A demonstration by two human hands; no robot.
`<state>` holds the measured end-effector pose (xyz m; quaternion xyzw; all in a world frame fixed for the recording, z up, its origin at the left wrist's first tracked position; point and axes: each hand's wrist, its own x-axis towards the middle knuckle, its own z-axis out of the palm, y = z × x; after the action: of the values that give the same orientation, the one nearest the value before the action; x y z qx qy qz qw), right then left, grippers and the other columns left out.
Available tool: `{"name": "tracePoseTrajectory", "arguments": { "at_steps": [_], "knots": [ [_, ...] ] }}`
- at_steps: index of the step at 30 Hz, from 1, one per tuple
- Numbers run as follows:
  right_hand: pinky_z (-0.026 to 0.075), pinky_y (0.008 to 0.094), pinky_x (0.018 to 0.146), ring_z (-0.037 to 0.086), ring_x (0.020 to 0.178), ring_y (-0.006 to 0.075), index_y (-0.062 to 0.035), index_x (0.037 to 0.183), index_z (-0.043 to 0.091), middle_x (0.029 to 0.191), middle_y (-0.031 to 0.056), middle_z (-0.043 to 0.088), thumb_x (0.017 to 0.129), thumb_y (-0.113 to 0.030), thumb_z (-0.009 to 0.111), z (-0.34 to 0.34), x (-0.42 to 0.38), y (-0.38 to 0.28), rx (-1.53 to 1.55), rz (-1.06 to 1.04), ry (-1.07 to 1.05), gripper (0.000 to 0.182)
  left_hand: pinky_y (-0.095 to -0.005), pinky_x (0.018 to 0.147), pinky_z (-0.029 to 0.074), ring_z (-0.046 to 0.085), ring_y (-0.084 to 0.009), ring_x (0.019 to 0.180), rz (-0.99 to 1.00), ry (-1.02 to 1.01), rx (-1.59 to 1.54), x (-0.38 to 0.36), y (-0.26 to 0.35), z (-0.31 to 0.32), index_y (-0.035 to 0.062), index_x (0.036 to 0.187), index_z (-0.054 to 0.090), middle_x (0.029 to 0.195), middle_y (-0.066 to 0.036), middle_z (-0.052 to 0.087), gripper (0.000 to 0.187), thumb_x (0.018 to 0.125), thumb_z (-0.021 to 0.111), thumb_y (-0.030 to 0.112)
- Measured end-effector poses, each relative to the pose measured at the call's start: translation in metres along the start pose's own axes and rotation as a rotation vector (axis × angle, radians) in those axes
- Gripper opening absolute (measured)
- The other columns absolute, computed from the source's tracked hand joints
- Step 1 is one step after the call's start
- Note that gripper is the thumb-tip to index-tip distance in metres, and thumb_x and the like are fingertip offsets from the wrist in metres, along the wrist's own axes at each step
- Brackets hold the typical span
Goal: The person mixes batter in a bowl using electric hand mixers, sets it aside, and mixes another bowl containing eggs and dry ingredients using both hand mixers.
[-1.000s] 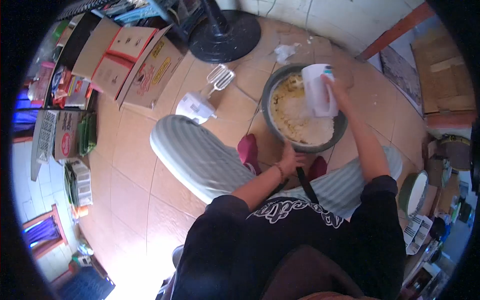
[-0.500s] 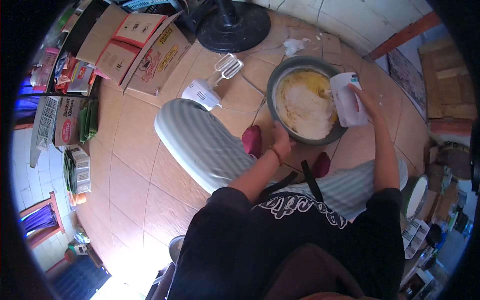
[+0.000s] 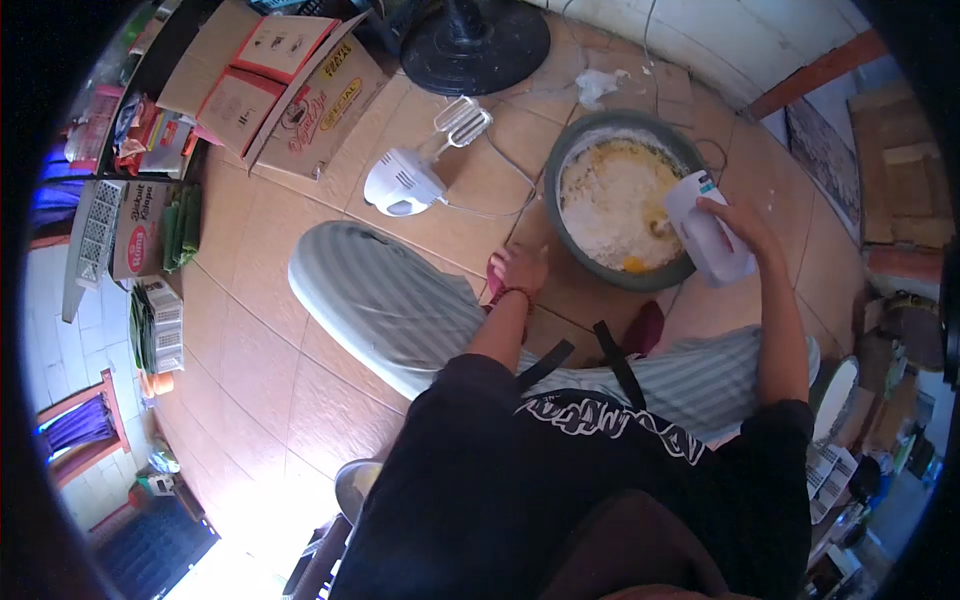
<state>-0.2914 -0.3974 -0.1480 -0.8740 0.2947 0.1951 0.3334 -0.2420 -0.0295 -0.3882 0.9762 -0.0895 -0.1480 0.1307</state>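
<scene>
A large round grey-green basin [image 3: 556,190] stands on the tiled floor, holding a pale, floury mixture [image 3: 610,205] with yellow patches. My right hand [image 3: 738,222] grips a white hand mixer [image 3: 703,232] at the basin's right side, its beater end in the mixture. To the left of the basin, off its rim, my left hand [image 3: 522,270] hangs over my foot with its fingers apart and nothing in them. A second white mixer [image 3: 402,182] lies on the floor further left, its metal beaters [image 3: 463,122] pointing up and right.
A black round stand base [image 3: 475,50] and a crumpled plastic bag [image 3: 597,88] are beyond the basin. Cardboard boxes [image 3: 318,115] stand at the upper left. Cables run over the floor. My bent left leg [image 3: 385,295] lies below the second mixer.
My left hand has let go of the basin's rim and moved left. The mixer in my right hand has shifted lower and tilted. A yellow-orange patch now shows near the basin's lower edge.
</scene>
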Motion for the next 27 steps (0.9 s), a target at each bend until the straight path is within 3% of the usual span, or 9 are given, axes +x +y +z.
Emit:
{"name": "tracePoseTrajectory", "arguments": {
  "at_steps": [3, 6, 9, 12, 15, 18, 21, 24, 27],
  "knots": [
    [0.047, 0.0362, 0.072, 0.063, 0.077, 0.0237, -0.0044, 0.095, 0.067, 0.089, 0.0121, 0.066, 0.071, -0.054, 0.063, 0.0, -0.01, -0.019, 0.116, -0.006, -0.005, 0.055, -0.0529, 0.094, 0.033, 0.037, -0.0408, 0.118, 0.603, -0.353, -0.134, -0.004, 0.023, -0.055, -0.0058, 0.116, 0.047, 0.126, -0.026, 0.041, 0.059, 0.082, 0.048, 0.042],
    [0.047, 0.0373, 0.073, 0.063, 0.079, 0.0256, -0.0036, 0.095, 0.067, 0.09, 0.0131, 0.066, 0.07, -0.054, 0.063, -0.003, -0.003, -0.023, 0.058, 0.047, -0.015, 0.057, -0.0583, 0.096, 0.028, 0.03, -0.0436, 0.123, 0.276, -0.333, -0.19, 0.006, 0.007, -0.027, -0.0067, 0.116, 0.047, 0.134, -0.027, 0.031, 0.057, 0.083, 0.048, 0.039],
    [0.035, 0.0278, 0.033, 0.046, 0.037, 0.0105, 0.0002, 0.081, 0.061, 0.058, 0.0038, 0.055, 0.08, -0.038, 0.062, 0.007, 0.006, -0.014, 0.095, -0.017, 0.082, 0.039, -0.058, 0.098, 0.027, 0.03, -0.0432, 0.125, -0.313, 0.078, -0.237, 0.011, -0.012, -0.016, -0.0053, 0.116, 0.049, 0.135, -0.028, 0.03, 0.05, 0.083, 0.048, 0.032],
    [0.036, 0.0285, 0.033, 0.047, 0.036, 0.0111, 0.0007, 0.079, 0.06, 0.057, 0.0045, 0.055, 0.08, -0.039, 0.062, 0.008, 0.007, -0.013, 0.057, -0.091, 0.087, 0.039, -0.0586, 0.099, 0.026, 0.03, -0.044, 0.125, 0.036, -0.337, -0.043, 0.02, -0.021, -0.022, -0.0034, 0.117, 0.049, 0.137, -0.028, 0.026, 0.046, 0.083, 0.048, 0.027],
    [0.036, 0.0286, 0.034, 0.048, 0.037, 0.0115, 0.0013, 0.078, 0.06, 0.056, 0.0053, 0.056, 0.08, -0.039, 0.062, 0.009, 0.015, -0.006, 0.027, -0.161, 0.113, 0.04, -0.0579, 0.097, 0.028, 0.034, -0.04, 0.124, 0.226, -0.244, 0.154, -0.002, -0.013, -0.042, -0.0006, 0.117, 0.05, 0.131, -0.027, 0.037, 0.043, 0.083, 0.046, 0.025],
    [0.038, 0.0291, 0.035, 0.049, 0.037, 0.0121, 0.0013, 0.078, 0.061, 0.055, 0.0056, 0.056, 0.079, -0.038, 0.062, 0.007, 0.002, -0.029, 0.028, -0.191, 0.118, 0.04, -0.0593, 0.092, 0.032, 0.041, -0.0365, 0.12, 0.382, -0.553, 0.156, -0.011, 0.025, -0.124, 0.002, 0.117, 0.051, 0.118, -0.024, 0.051, 0.041, 0.082, 0.048, 0.023],
    [0.039, 0.03, 0.038, 0.051, 0.039, 0.0132, 0.001, 0.078, 0.061, 0.056, 0.006, 0.057, 0.079, -0.037, 0.063, 0.012, 0.012, -0.024, -0.034, -0.199, 0.132, 0.038, -0.0559, 0.088, 0.038, 0.042, -0.0376, 0.117, 0.225, -0.65, -0.333, -0.01, 0.039, -0.107, 0.0027, 0.122, 0.046, 0.123, -0.022, 0.047, 0.046, 0.085, 0.045, 0.029],
    [0.042, 0.0312, 0.042, 0.054, 0.043, 0.0154, 0.0006, 0.081, 0.062, 0.059, 0.0083, 0.059, 0.077, -0.038, 0.064, 0.024, 0.021, -0.01, -0.122, -0.213, 0.166, 0.039, -0.0524, 0.083, 0.044, 0.044, -0.0387, 0.113, -0.317, -0.78, -1.287, -0.009, 0.052, -0.077, 0.0034, 0.128, 0.041, 0.128, -0.021, 0.044, 0.052, 0.088, 0.043, 0.036],
    [0.045, 0.0317, 0.046, 0.057, 0.046, 0.0179, 0.0009, 0.081, 0.062, 0.06, 0.0107, 0.06, 0.074, -0.04, 0.065, 0.026, -0.012, -0.044, -0.297, -0.221, 0.155, 0.041, -0.0489, 0.078, 0.049, 0.046, -0.0398, 0.11, -0.426, -0.764, -1.521, -0.014, 0.065, -0.059, 0.0042, 0.133, 0.035, 0.132, -0.019, 0.04, 0.058, 0.091, 0.041, 0.043]
  ]
}}
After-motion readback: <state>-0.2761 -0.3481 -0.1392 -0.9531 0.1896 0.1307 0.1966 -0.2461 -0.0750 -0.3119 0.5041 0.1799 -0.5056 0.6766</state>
